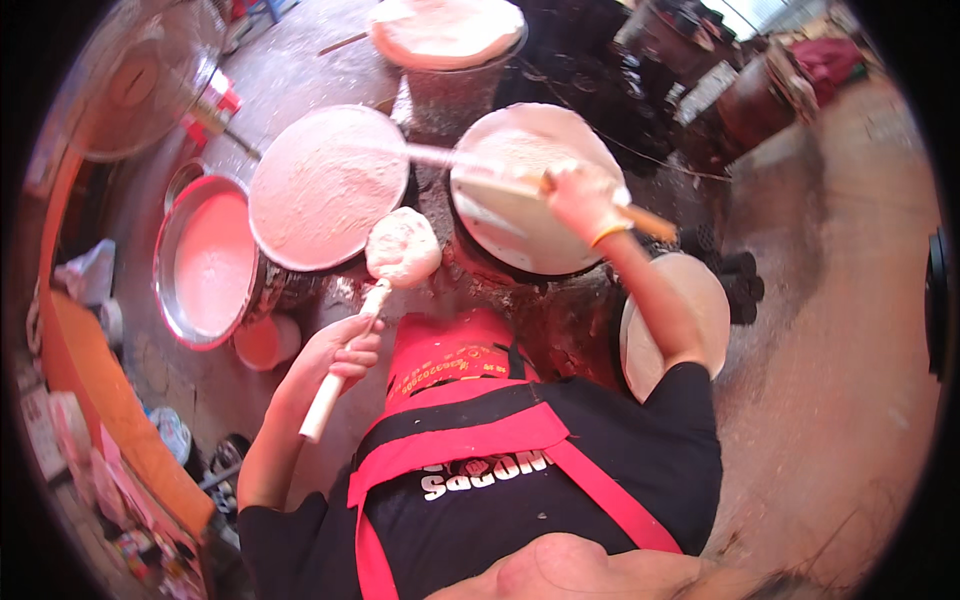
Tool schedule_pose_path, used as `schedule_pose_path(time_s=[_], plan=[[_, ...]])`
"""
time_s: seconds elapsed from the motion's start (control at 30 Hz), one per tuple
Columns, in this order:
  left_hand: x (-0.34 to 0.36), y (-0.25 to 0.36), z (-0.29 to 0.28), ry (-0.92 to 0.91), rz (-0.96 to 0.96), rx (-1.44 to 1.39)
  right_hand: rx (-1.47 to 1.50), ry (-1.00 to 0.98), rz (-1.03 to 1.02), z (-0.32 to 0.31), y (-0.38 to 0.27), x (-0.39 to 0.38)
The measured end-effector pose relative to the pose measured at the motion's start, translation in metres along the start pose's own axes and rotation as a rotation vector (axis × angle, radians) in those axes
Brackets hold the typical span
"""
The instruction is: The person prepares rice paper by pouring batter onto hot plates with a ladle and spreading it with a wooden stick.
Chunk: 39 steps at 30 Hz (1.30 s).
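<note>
Head view, left hand [345, 352]: at 8 o'clock, its grip wrapped around a white stick [325, 405].
Lump [402, 250]: round, whitish, on the stick's end at 10 o'clock.
Right hand [580, 205]: between 1 and 2 o'clock, its grip closed around a blurred long tool [650, 222] over the round griddle [535, 256]; contact unclear.
Pan [300, 267]: farther out at 10 o'clock, pale mixture [325, 185] inside.
Bowl [163, 300]: 9 o'clock, pink-looking liquid [213, 262].

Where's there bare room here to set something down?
Widest is the floor at right, beyond the black cylinders and lower pale disc. A smaller floor patch lies between the fan-like cage and far pale disc. Crowded: ahead, where basin and batter-covered disc sit close, the left hand holds a lump-ended stick and the right hand a tool over another disc.
</note>
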<state>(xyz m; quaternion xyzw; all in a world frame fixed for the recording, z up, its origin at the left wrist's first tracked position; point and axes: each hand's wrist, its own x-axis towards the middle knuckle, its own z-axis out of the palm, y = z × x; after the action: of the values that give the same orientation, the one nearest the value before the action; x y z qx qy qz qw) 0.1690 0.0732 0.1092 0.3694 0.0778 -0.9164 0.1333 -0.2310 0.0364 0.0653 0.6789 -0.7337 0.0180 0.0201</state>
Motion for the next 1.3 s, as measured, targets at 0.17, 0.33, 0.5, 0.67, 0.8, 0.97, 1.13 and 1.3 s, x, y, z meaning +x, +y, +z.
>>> schedule_pose_path(time_s=[0.17,0.33,0.5,0.67,0.8,0.97,1.13,1.3], plan=[[0.003,0.0,0.017,-0.046,0.017,-0.3,0.072,0.047,-0.318,-0.122,0.012,0.158],[0.001,0.048,0.032,-0.099,0.031,-0.375,0.402,0.144,-0.084,-0.209,0.033,0.279],[0.004,0.13,0.033,-0.208,0.079,-0.367,1.205,0.271,0.312,-0.133,0.085,0.378],[0.016,0.217,0.054,-0.069,0.175,-0.151,1.969,0.417,0.634,0.055,0.088,0.428],[0.023,0.266,0.063,-0.019,0.235,-0.065,1.843,0.486,1.119,0.15,0.032,0.437],[0.033,0.295,0.065,0.015,0.23,-0.04,1.097,0.767,1.233,0.196,0.016,0.436],[0.041,0.282,0.086,0.011,0.2,0.084,0.911,0.676,1.177,0.139,0.033,0.413],[0.049,0.236,0.115,0.018,0.18,0.3,1.733,0.43,0.87,0.107,0.042,0.285]])
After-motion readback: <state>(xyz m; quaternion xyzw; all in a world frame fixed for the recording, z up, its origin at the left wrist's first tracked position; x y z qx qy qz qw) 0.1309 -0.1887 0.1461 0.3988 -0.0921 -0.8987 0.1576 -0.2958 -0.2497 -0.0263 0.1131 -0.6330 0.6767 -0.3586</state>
